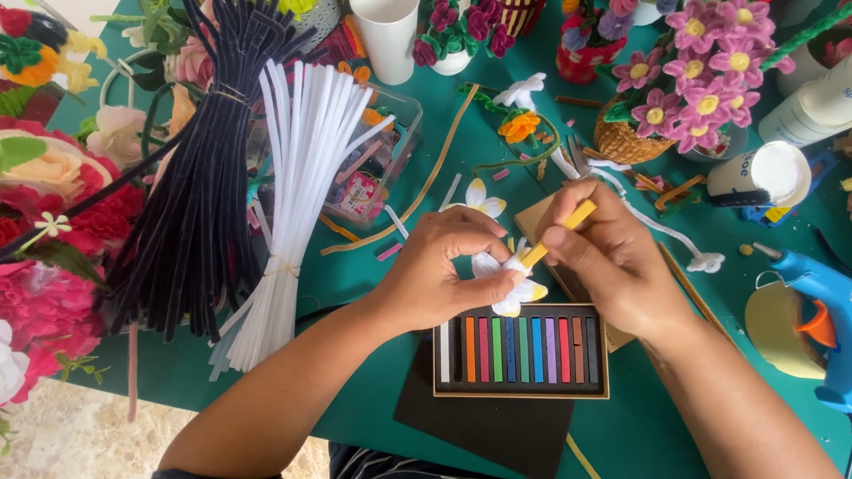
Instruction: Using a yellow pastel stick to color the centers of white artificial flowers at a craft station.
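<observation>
At the lower middle of the frame, nearest the person, lies an open box of pastel chalk sticks (521, 350), its sticks side by side in white, orange, pink, green, blue, purple, red and black, resting on a dark sheet on the green table (373, 266). Just above the box, at the centre, the left hand (439, 275) pinches a small white flower with yellow-tinted petals (508, 282); its fingers curl over the top of the bloom, with the petals showing to the right of and below the fingertips. The right hand (608, 257) pinches a yellow chalk stick (559, 232) between thumb and fingers, the fingers pressed together, the stick slanting down-left so its lower end touches the flower's centre.

At the right edge lies a blue glue gun (821, 310) with an orange trigger. Left of centre lies a tied bundle of white pipe cleaners (297, 204), and beside it, further left, a bundle of black pipe cleaners (200, 177). Behind the white bundle stands a clear plastic box (377, 168) holding a small pink-and-white packet. Along the upper right sit a woven basket of pink flowers (683, 98) and a white glue bottle (759, 173) lying on its side. A white paper cup (388, 35) stands at the top centre.
</observation>
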